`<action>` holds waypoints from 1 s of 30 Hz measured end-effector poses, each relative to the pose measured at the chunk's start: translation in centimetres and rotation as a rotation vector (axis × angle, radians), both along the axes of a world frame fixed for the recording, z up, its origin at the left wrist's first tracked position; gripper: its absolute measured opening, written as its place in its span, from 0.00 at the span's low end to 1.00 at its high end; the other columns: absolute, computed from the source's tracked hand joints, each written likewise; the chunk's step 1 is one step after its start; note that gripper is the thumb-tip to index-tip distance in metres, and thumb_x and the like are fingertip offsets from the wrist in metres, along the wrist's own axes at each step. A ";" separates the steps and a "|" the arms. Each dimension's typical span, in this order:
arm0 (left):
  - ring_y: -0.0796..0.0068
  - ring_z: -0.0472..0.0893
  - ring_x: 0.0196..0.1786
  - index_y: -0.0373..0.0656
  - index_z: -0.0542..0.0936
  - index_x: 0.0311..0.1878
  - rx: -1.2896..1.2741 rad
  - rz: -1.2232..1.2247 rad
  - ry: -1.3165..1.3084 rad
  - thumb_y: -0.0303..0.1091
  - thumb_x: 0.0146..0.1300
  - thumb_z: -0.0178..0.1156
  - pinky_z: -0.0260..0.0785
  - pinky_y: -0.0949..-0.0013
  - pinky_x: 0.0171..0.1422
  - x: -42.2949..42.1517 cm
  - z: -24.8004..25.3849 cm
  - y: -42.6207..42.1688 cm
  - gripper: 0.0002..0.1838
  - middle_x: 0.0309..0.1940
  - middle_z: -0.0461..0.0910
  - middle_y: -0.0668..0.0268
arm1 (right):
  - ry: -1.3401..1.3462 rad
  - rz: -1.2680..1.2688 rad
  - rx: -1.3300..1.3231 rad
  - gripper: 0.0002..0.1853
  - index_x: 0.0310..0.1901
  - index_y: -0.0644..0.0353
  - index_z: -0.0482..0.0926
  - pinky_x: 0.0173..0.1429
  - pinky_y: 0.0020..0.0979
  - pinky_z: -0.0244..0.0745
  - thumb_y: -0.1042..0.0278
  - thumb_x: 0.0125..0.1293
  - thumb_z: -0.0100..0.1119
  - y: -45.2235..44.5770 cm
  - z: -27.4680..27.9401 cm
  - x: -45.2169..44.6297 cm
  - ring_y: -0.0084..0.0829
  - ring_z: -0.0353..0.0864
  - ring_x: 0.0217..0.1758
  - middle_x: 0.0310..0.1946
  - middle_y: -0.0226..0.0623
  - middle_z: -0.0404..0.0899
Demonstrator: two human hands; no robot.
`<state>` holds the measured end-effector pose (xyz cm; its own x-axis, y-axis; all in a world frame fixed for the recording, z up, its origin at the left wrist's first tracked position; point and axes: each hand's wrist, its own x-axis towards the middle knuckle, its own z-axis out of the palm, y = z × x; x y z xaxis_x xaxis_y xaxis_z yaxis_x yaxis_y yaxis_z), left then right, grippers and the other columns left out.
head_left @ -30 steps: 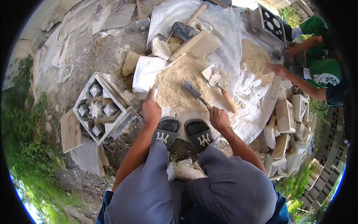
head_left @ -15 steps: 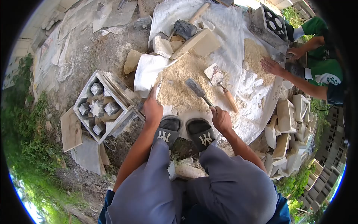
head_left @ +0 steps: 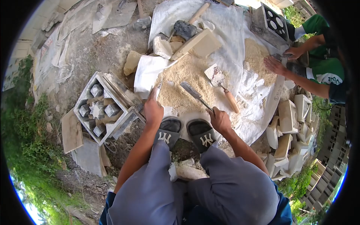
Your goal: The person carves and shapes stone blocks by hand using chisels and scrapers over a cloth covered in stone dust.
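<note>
My right hand (head_left: 220, 120) is closed round the handle of a narrow flat metal trowel (head_left: 192, 91), its blade over the pile of sandy powder (head_left: 180, 82). At the left edge of the pile, my left hand (head_left: 153, 111) grips the edge of the white sheet (head_left: 146, 75); its fingertips are partly hidden. A second trowel with a wooden handle (head_left: 231, 101) lies on the right side of the pile, its blade dusted with powder. Both of my sandals (head_left: 168, 131) stand just in front of the sheet.
A hexagonal mould (head_left: 99, 108) sits at left. Behind the powder lie a black-headed mallet (head_left: 185, 30) and a pale block (head_left: 198, 45). At right, a co-worker's hands (head_left: 275, 66) are over another powder pile (head_left: 255, 56), near stacked pale blocks (head_left: 287, 117).
My right hand has shifted slightly, and the trowel blade has swung left and turned to show more of its edge. The co-worker's hands have moved slightly. My left hand stays about in place.
</note>
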<state>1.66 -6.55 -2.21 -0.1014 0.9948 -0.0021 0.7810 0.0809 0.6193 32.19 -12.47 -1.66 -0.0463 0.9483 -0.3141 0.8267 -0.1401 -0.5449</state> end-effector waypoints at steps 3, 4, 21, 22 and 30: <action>0.42 0.81 0.65 0.36 0.74 0.73 -0.017 0.028 -0.008 0.12 0.60 0.52 0.74 0.53 0.69 0.3 0.2 0.2 0.35 0.67 0.78 0.43 | 0.080 0.000 0.110 0.15 0.39 0.61 0.73 0.31 0.57 0.74 0.58 0.77 0.59 -0.7 -0.1 0.1 0.65 0.82 0.28 0.22 0.59 0.80; 0.42 0.81 0.65 0.36 0.74 0.73 -0.042 0.037 -0.013 0.12 0.60 0.52 0.74 0.53 0.70 0.3 0.5 0.2 0.35 0.67 0.78 0.43 | 0.129 -0.010 0.150 0.14 0.39 0.61 0.73 0.31 0.57 0.75 0.58 0.77 0.59 -0.9 -0.1 0.0 0.65 0.82 0.28 0.23 0.59 0.80; 0.43 0.80 0.66 0.35 0.73 0.74 -0.074 0.031 -0.012 0.11 0.58 0.54 0.74 0.53 0.71 0.2 0.3 0.4 0.36 0.67 0.78 0.42 | 0.016 -0.004 0.084 0.12 0.41 0.64 0.74 0.33 0.59 0.75 0.62 0.77 0.58 -0.7 -2.3 -0.5 0.66 0.81 0.29 0.25 0.62 0.80; 0.43 0.81 0.65 0.36 0.74 0.73 -0.069 0.047 -0.027 0.12 0.58 0.53 0.74 0.53 0.70 0.3 0.4 0.3 0.36 0.66 0.78 0.43 | -0.094 0.033 -0.020 0.13 0.41 0.64 0.74 0.34 0.60 0.75 0.61 0.77 0.57 -0.7 -3.1 -0.5 0.67 0.81 0.29 0.25 0.62 0.80; 0.43 0.80 0.66 0.35 0.73 0.74 -0.056 0.024 -0.027 0.12 0.59 0.53 0.74 0.53 0.71 0.1 0.2 0.3 0.36 0.67 0.78 0.42 | 0.162 -0.003 0.117 0.16 0.37 0.62 0.73 0.32 0.57 0.74 0.58 0.78 0.59 0.2 1.0 -0.7 0.66 0.81 0.30 0.23 0.61 0.79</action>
